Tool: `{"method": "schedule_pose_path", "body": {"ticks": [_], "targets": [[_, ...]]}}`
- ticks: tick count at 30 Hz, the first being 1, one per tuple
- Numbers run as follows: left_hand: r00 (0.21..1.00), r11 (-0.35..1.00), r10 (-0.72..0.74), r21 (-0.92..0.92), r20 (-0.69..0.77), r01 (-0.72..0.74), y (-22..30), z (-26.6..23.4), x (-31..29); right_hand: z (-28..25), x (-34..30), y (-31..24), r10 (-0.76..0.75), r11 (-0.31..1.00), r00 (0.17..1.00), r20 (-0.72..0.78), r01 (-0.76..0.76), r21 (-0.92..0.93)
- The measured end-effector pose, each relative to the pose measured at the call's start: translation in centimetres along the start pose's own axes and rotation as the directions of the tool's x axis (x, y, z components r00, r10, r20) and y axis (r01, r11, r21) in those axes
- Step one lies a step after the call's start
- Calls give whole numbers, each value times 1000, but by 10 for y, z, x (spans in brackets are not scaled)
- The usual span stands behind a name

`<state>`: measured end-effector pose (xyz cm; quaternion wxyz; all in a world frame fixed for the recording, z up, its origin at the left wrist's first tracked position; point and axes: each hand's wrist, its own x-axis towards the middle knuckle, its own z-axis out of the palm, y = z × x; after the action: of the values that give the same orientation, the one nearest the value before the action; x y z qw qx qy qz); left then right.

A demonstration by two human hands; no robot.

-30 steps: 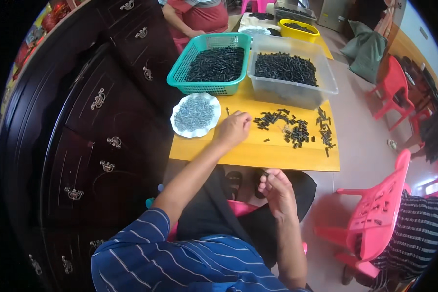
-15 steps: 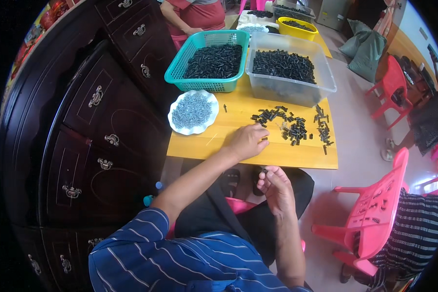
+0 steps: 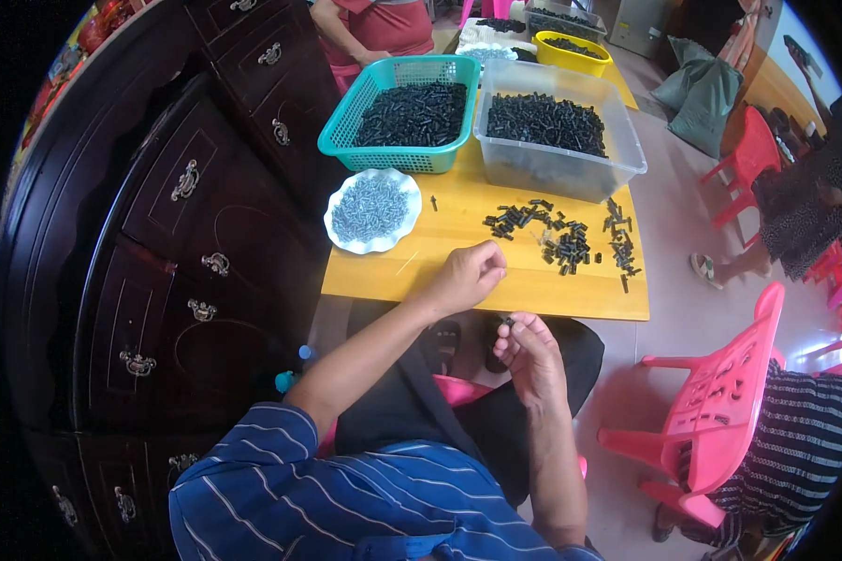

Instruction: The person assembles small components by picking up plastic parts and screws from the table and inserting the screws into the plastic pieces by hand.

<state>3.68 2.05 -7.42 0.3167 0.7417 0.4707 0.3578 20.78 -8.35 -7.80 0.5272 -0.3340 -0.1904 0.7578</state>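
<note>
Over the near edge of the yellow table (image 3: pixel 365 279), my left hand (image 3: pixel 468 279) has its fingers curled together. Whatever they hold, if anything, is hidden. Just in front of the table edge, my right hand (image 3: pixel 533 353) pinches a small black plastic piece (image 3: pixel 509 322) between thumb and fingers. Beyond the hands lies a loose pile of black tubular pieces (image 3: pixel 567 249), with a second group of black pieces (image 3: pixel 619 245) by the right edge. Left of them, a white scalloped dish (image 3: pixel 331 221) holds many small clear bits. One black piece (image 3: pixel 434 202) lies alone beside it.
A green basket (image 3: pixel 398 161) and a clear plastic bin (image 3: pixel 557 170), both filled with black pieces, stand behind. Dark wooden drawers (image 3: pixel 159 262) rise on the left. A pink chair (image 3: pixel 711 421) stands at right. Another person (image 3: pixel 384 28) sits at the far left.
My left hand has drawn back from the pile, slightly left and closer to me. The right hand stays nearly still. At the far right, a person in dark clothing has come further into view.
</note>
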Motion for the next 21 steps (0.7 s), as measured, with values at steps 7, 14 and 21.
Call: {"method": "schedule_pose_path", "body": {"ticks": [7,14,21], "targets": [[971,865,12,-491,238,110,-2,-13,-24,8,0,0,-10,1000,1000,29,9,18],[954,762,-37,-609,296,219,26,-22,-29,4,-1,2,-53,998,999,8,53,17],[964,789,-7,-591,266,169,28,-20,-30,3,-1,2,-66,998,998,-19,67,24]]}}
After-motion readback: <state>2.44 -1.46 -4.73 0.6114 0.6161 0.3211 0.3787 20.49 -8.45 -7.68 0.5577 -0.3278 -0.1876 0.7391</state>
